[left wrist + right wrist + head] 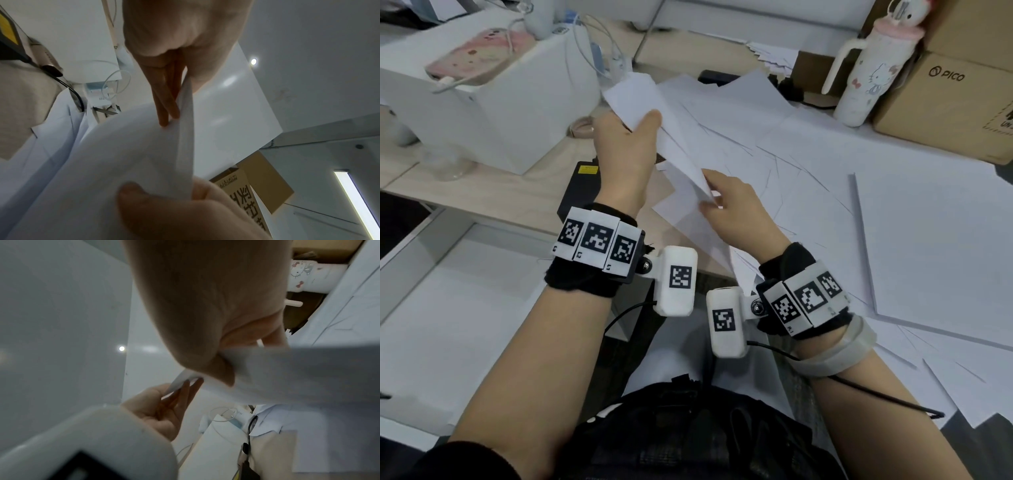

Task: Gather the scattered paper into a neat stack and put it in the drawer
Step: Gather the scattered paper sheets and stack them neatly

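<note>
Right in close, my right hand pinches the near corner of a small bundle of sheets, thumb on top and fingers curled underneath, and the wrist view confirms that pinch at the edge. Just beyond it, my left hand has the far end of the same bundle, thumb pressed on one face and straight fingers flat against the other, so the paper hangs lifted between both hands, edge-up and a bit fanned. I read this as the gathering step, squaring what's collected so far, with plenty left to pick up. Off to the right of my right hand, loose sheets cover the desk, overlapping at all angles. Down by my left forearm sits an open white drawer. Past my left hand there's a white box with a phone on top; farther right, a Hello Kitty bottle beside a PICO carton. Next, I'd tap the bundle level, then sweep up more sheets without creasing them.
</note>
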Available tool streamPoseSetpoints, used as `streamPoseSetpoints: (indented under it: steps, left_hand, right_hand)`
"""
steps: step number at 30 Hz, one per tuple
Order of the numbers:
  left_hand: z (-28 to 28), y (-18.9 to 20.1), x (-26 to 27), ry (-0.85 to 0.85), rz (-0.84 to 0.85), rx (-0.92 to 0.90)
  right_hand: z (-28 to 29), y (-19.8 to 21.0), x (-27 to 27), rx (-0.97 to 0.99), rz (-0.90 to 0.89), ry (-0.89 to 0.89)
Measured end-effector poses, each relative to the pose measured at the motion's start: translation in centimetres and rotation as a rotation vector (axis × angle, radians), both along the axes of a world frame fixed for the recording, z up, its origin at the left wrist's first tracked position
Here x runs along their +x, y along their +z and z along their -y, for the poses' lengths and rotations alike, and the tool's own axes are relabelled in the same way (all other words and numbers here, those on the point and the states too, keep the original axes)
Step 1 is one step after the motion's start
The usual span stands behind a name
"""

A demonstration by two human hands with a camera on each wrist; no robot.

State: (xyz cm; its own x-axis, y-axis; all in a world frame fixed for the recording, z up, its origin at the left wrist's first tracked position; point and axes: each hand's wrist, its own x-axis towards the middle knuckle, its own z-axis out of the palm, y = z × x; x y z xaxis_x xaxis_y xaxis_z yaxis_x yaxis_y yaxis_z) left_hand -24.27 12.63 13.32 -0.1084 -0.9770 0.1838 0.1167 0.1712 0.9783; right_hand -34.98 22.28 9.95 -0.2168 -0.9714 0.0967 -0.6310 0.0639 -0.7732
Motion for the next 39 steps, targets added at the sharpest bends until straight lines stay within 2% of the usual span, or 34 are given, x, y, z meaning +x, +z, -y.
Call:
streamPoseSetpoints:
  steps: [3, 6, 9, 13, 17, 20, 22, 27, 30, 34, 39]
  left_hand:
    - [-1.0, 0.7, -0.3, -0.234, 0.037, 0.060]
    - [-1.1, 0.3, -0.2, -0.344, 0.206, 0.036]
    - [-0.5, -0.7, 0.2, -0.258, 0.221, 0.012]
    - [-0.2, -1.4, 0.7, -0.124, 0.190, 0.063]
    - [0.1, -1.1, 0.5, -0.102, 0.126, 0.089]
    - [0.0, -0.4, 0.6, -0.118, 0.078, 0.034]
    - [0.3, -0.1, 0.8, -0.139, -0.021, -0.024]
    - [0.6, 0.5, 0.6, -0.140, -0.127, -0.071]
    - [0.5, 0.0, -0.3, -0.194, -0.198, -0.098]
    - [-0.4, -0.8, -1.4, -0.263, -0.185, -0.079]
    - [-1.0, -0.6, -2.0, -0.260, -0.230, -0.094]
  right_hand:
    - [-0.3, 0.2, -0.5, -0.068, -0.050, -0.160]
    - [-0.7, 0.5, -1.2, -0.143, 0.026, -0.263]
    - [-1.2, 1.1, -2.0, -0.246, 0.123, -0.323]
    - [-2.1, 2.8, -2.4, -0.399, 0.151, -0.306]
    - [-2.6, 4.3, -2.6, -0.592, 0.279, -0.278]
    - [-2.9, 4.9, -3.2, -0.710, 0.365, -0.280]
    - [-3.0, 5.1, -3.7, -0.757, 0.422, -0.300]
    - [-3.0, 4.6, -5.1, -0.795, 0.454, -0.365]
    - [-3.3, 3.8, -5.9, -0.756, 0.503, -0.406]
    - [-3.5, 2.4, -6.9, -0.646, 0.549, -0.455]
    - [-3.3, 2.3, -6.9, -0.693, 0.617, -0.475]
